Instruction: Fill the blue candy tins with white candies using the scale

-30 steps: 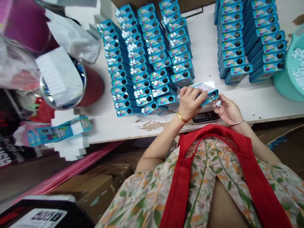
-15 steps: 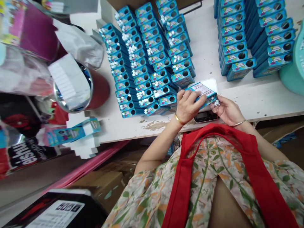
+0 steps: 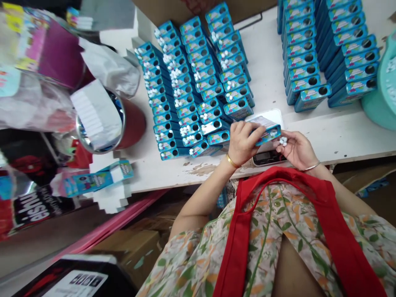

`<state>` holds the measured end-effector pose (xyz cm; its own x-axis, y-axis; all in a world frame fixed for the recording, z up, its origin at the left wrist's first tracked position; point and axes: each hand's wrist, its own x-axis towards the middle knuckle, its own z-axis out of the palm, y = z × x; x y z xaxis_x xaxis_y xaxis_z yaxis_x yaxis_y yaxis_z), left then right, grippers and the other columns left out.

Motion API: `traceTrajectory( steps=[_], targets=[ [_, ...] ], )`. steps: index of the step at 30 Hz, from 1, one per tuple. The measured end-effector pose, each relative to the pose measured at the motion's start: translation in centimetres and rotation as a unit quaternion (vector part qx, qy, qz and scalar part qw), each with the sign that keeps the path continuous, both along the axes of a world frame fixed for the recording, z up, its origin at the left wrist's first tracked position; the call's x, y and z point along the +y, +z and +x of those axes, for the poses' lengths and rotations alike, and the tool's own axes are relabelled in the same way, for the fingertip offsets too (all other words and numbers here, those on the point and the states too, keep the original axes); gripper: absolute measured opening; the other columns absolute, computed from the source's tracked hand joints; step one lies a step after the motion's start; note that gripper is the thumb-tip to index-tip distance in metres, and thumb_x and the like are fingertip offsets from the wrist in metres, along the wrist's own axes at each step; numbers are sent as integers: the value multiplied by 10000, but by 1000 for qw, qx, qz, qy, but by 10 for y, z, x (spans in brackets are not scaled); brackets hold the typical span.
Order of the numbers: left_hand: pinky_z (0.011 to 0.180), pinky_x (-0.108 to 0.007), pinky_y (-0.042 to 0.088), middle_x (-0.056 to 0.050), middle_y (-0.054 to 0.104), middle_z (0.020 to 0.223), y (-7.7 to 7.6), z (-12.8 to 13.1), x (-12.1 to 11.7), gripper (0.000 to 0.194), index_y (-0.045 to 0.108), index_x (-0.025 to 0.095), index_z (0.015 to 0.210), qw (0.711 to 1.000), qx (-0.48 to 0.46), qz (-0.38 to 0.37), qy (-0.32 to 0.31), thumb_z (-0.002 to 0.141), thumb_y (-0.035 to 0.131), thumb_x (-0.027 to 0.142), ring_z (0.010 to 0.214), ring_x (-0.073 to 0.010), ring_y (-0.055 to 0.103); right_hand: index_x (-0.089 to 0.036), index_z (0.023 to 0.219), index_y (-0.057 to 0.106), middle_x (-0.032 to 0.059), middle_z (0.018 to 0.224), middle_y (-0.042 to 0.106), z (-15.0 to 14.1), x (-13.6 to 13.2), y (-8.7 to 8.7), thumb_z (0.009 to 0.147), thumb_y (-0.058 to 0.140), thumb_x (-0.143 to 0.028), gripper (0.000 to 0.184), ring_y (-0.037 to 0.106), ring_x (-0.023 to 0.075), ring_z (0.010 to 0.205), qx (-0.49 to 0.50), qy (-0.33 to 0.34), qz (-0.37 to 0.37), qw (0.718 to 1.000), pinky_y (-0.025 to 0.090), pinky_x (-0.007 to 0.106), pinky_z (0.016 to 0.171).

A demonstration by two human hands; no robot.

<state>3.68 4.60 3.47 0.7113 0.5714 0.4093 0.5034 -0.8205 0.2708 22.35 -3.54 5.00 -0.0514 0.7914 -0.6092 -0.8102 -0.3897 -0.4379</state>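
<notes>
My left hand [image 3: 243, 142] is closed round a small blue tin [image 3: 266, 130], tilted with its round hole toward my right hand. My right hand [image 3: 295, 149] is cupped beside the tin's end, holding a few small white candies [image 3: 283, 141] at its fingertips. Both hands hover over a small white scale [image 3: 266, 156] at the table's front edge. Rows of blue tins [image 3: 198, 82], many showing white candies in their holes, lie just beyond my left hand.
More blue tins [image 3: 321, 49] with dark holes stand in rows at the far right. A teal tub [image 3: 382, 95] of white candies sits at the right edge. A red canister [image 3: 123, 123], plastic bags and a blue carton [image 3: 95, 179] crowd the left of the white table [image 3: 340, 132].
The hands keep the same grip on the tin and candies. The view has shifted slightly, and the tin sits a little lower and more level than before.
</notes>
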Motion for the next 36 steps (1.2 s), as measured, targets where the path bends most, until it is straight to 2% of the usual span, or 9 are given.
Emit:
traceTrajectory(
  steps=[5, 9, 13, 17, 20, 24, 30, 33, 36],
  targets=[
    [848, -389, 496, -84, 673, 1072, 25, 27, 50, 375, 548, 224, 1230, 997, -68, -29, -20, 976, 595, 496, 975, -230, 619, -127, 951, 728, 43, 773, 659, 29, -14, -21, 814, 658, -256, 200, 599, 100, 647, -37, -45, -21, 998, 481, 158, 496],
    [816, -363, 507, -72, 651, 1011, 38, 59, 67, 342, 563, 204, 1171, 990, -34, -67, -116, 963, 607, 473, 920, -217, 616, -141, 920, 729, 36, 773, 658, 55, -38, -51, 741, 723, -230, 200, 592, 88, 631, -78, -115, -59, 989, 466, 151, 486],
    [829, -361, 491, -102, 647, 1068, 15, 102, 44, 355, 555, 187, 1182, 979, -23, -106, -173, 996, 537, 489, 959, -227, 600, -143, 912, 729, 30, 770, 655, 66, -60, -71, 696, 763, -238, 238, 579, 74, 623, -86, -163, -78, 980, 460, 139, 489],
    [876, -434, 433, -149, 638, 1166, -12, 147, 26, 433, 606, 183, 1178, 989, 74, -72, -103, 984, 532, 563, 1064, -305, 577, -148, 907, 736, 24, 775, 640, 68, -63, -74, 667, 798, -254, 270, 583, 79, 642, -92, -171, -76, 978, 467, 147, 497],
    [911, -442, 406, -159, 637, 1205, -15, 160, 28, 442, 610, 176, 1239, 987, 130, -68, -62, 1000, 518, 536, 1122, -321, 569, -144, 934, 745, 26, 796, 634, 69, -60, -71, 667, 823, -256, 300, 582, 76, 657, -89, -151, -67, 982, 467, 145, 507],
    [957, -434, 388, -141, 618, 1291, 3, 121, 44, 467, 578, 213, 1320, 991, 118, -52, -20, 1025, 463, 557, 1181, -303, 555, -170, 967, 735, 42, 874, 651, 71, -59, -72, 685, 809, -246, 301, 612, 91, 722, -103, -127, -53, 985, 493, 162, 556],
    [952, -479, 391, -142, 620, 1181, 8, 16, 74, 339, 650, 181, 988, 977, 139, -20, 162, 963, 621, 518, 1139, -331, 524, -196, 991, 700, 65, 953, 667, 67, -54, -73, 704, 796, -254, 308, 656, 141, 829, -125, -69, -37, 989, 542, 222, 645],
    [976, -514, 394, -144, 629, 1193, 0, -3, 83, 216, 652, 185, 862, 970, 175, -41, 164, 956, 647, 380, 1180, -347, 511, -191, 1002, 692, 48, 919, 660, 61, -49, -67, 693, 849, -291, 361, 619, 113, 733, -131, -33, -32, 990, 501, 200, 571],
    [1039, -541, 376, -135, 608, 1308, 9, -5, 84, 163, 656, 189, 832, 974, 169, -52, 143, 961, 587, 262, 1288, -355, 478, -174, 965, 693, 37, 896, 652, 57, -48, -60, 665, 893, -335, 396, 583, 83, 692, -131, -16, -31, 991, 459, 165, 533]
  ],
)
